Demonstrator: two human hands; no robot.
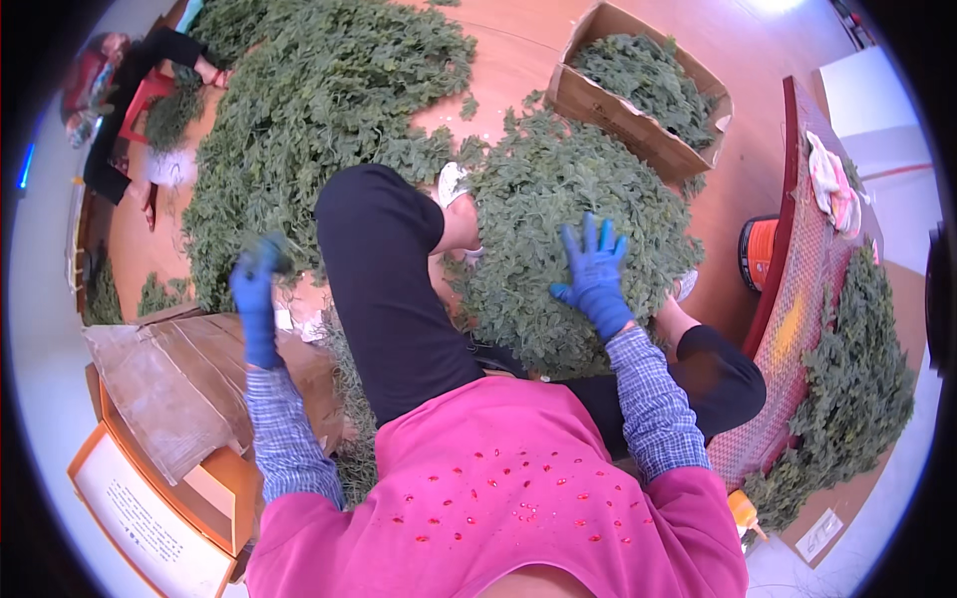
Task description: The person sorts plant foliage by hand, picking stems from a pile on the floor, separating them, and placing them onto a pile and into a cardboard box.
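My right hand, in a blue glove, rests with fingers spread on a round heap of green leafy sprigs between my legs. Off to the left, beyond my bent knee, my left hand wears a blue glove too and is blurred. It is at the lower edge of a larger pile of the same sprigs; a dark green bit shows at its fingers, but whether it is gripped I cannot tell.
A cardboard box of sprigs stands beyond the heap. Flattened cardboard lies at left. At right are a red-edged woven surface, more sprigs, a glue bottle and an orange-black tub. Another person sits at upper left.
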